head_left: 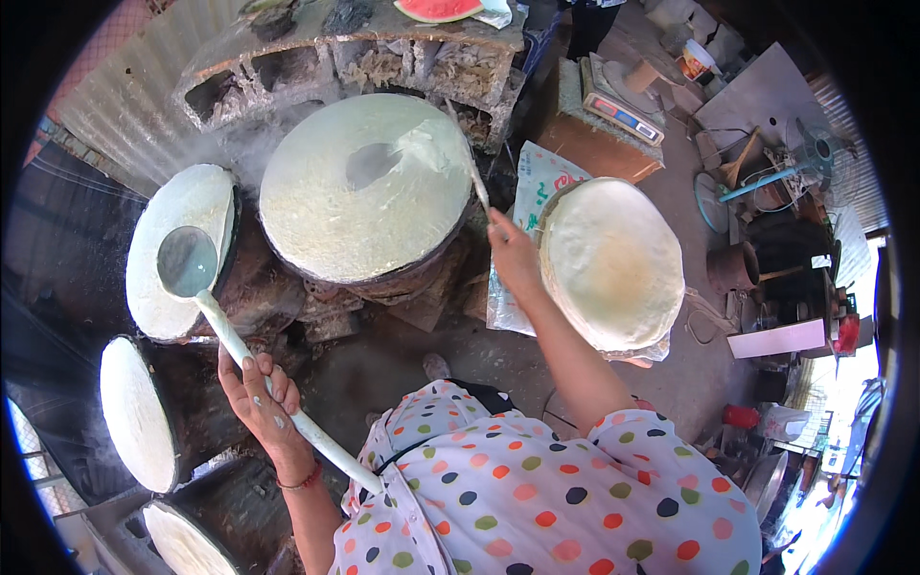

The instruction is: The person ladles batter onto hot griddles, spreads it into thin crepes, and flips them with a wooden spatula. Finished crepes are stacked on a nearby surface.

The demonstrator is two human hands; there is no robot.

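Note:
My left hand [259, 398] is closed round the long pale handle of a ladle [218, 326]. The ladle's round bowl lies over a tilted-looking round griddle with a white sheet [158, 225] on it. In my right hand [515, 251] is a thin stick-like scraper [470, 158], its length running along the right rim of the large round griddle. A pale, thin batter sheet [335, 225] covers that griddle, with a darker grey patch near its middle and a thicker, wrinkled whitish area beside the patch. Steam rises at its left.
To my right stands a stack of thin round flatbreads [613, 264] on a printed plastic sheet [527, 206]. More white-topped griddles [137, 412] line the left side. A scale [623, 105] sits beyond the stack. Cinder blocks [364, 67] with watermelon [439, 8] on top are behind the large griddle.

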